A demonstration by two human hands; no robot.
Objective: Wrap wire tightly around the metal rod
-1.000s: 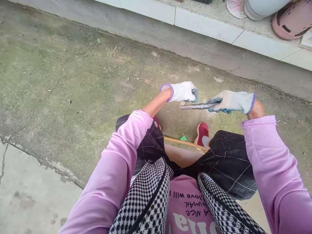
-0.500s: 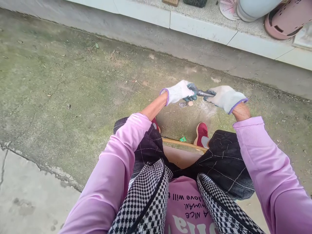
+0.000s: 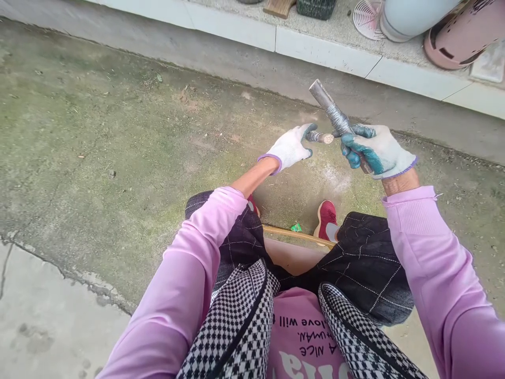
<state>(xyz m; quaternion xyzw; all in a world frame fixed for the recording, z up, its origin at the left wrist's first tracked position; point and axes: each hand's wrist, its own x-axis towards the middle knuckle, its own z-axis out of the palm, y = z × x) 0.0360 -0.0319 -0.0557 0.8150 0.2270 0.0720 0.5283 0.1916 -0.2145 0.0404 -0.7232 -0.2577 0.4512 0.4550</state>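
My right hand [image 3: 374,150], in a white glove with a blue-green palm, is closed round a greyish rod [image 3: 322,96]. Thin silvery wire [image 3: 338,118] is wound round the rod's middle, and its far end points up and to the left. My left hand [image 3: 294,146], gloved the same way, curls round a short wooden stick [image 3: 325,138] with dark wire wound on it. The stick's pale round end faces my right hand. Part of the stick lies hidden behind my left fingers. A gap separates the two hands.
Concrete ground [image 3: 177,137] lies below, with a small green scrap [image 3: 295,227] near my red shoe [image 3: 326,218]. Ahead runs a white-tiled ledge [image 3: 315,50] bearing a pink perforated container [image 3: 457,39], a pale bucket [image 3: 414,16], a round pink grid [image 3: 367,20] and a wooden block [image 3: 279,6].
My left hand has let go of the rod and now sits apart from it, with the stick raised. My right hand has turned the rod so its free end points up and left.
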